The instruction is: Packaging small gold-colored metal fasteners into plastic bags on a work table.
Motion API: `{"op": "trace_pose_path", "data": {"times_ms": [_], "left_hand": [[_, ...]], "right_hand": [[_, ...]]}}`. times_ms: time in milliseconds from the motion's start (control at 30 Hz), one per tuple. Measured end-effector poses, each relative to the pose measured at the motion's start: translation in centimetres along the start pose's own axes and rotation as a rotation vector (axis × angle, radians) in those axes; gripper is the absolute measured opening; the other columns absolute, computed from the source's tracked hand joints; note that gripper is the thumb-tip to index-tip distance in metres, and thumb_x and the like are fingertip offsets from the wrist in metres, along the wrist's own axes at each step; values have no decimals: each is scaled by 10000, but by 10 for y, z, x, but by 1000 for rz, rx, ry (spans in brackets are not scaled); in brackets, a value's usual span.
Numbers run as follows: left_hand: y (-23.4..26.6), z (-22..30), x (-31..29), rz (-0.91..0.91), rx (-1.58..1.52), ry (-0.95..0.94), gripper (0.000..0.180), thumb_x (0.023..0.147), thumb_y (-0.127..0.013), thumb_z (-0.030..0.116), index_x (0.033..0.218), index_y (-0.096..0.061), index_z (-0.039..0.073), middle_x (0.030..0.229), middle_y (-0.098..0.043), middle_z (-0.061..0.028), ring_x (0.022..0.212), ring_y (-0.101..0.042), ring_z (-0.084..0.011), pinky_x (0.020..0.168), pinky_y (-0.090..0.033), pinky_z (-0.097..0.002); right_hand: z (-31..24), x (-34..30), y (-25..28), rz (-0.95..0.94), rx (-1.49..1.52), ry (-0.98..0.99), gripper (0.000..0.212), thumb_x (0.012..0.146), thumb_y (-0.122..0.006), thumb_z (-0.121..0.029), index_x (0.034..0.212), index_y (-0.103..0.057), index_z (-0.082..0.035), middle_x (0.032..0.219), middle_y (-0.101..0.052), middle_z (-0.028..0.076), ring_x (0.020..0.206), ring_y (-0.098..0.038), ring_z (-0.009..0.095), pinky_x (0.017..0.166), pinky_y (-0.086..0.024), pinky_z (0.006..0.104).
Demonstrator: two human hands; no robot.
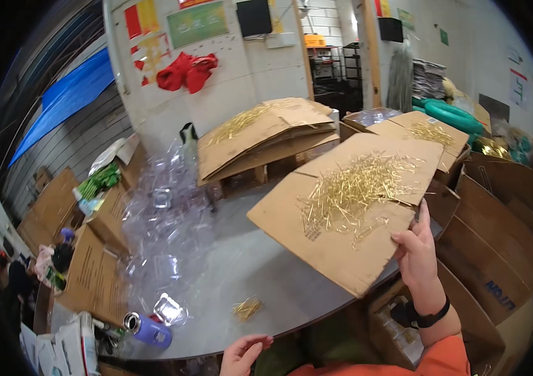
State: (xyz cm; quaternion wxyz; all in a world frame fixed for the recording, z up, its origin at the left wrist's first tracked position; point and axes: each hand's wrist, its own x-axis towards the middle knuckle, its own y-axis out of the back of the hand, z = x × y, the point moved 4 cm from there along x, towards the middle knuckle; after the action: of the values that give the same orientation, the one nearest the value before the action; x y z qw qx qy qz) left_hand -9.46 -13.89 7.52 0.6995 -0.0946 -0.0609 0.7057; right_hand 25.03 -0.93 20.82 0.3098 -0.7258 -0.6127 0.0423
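My right hand (415, 250) grips the right edge of a flat cardboard sheet (279, 210), thumb on top and fingers at the edge and underneath. The sheet is held tilted above the grey table, with a heap of thin gold wire pieces (357, 191) spread over it. Their exact kind is too fine to make out. My left hand (245, 356) is at the table's near edge, loosely bent and with nothing visible in it. Just beyond it on the table lies a small pile of the same gold pieces (247, 308).
Clear plastic containers (166, 232) crowd the left of the grey table (235, 263), near a purple bottle (148, 331). Behind stand stacked cardboard sheets (266, 135) with more gold pieces. Another laden sheet (426, 133) lies at the back right. Open cardboard boxes (498, 241) fill the right.
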Motion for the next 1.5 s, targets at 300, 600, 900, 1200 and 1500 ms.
{"op": "trace_pose_path", "data": {"times_ms": [300,600,900,1200,1500], "left_hand": [[-3,-8,19,-324,-72,28,436,1110,-463,225,1441,-485,-57,1326,-624,-239,1207,-626,-359,1044,-511,-471],[-32,15,63,-309,-702,213,428,1116,-435,200,1473,-410,-34,1371,-606,-208,1247,-620,-369,1057,-534,-519],[-45,11,70,-72,-692,249,402,1055,-495,79,1443,-444,-15,1386,-602,-161,1236,-636,-325,1026,-580,-506],[-45,-10,64,-49,-678,257,411,1044,-496,69,1443,-445,-14,1370,-608,-169,1205,-652,-333,973,-608,-508],[-42,-14,63,-12,-673,251,406,1040,-501,74,1430,-452,-29,1349,-617,-179,1177,-665,-333,932,-625,-495]], "right_hand": [[80,-14,-45,-46,-166,-231,1014,862,-531,77,1645,71,-155,1458,-492,160,1178,-625,236,845,-598,367],[100,-53,-63,-191,-221,-345,854,922,-577,35,1626,-103,-55,1436,-468,158,1161,-619,210,846,-602,356],[48,-18,3,-165,-1283,492,153,936,-713,-151,1042,-728,-41,968,-678,138,811,-694,308,709,-548,383],[58,26,17,-886,-1344,96,179,876,-762,-168,974,-700,-32,979,-664,149,952,-664,350,830,-540,422],[52,26,6,-1031,-1675,187,135,847,-715,-160,895,-669,-42,930,-682,141,898,-675,357,785,-534,441]]}}
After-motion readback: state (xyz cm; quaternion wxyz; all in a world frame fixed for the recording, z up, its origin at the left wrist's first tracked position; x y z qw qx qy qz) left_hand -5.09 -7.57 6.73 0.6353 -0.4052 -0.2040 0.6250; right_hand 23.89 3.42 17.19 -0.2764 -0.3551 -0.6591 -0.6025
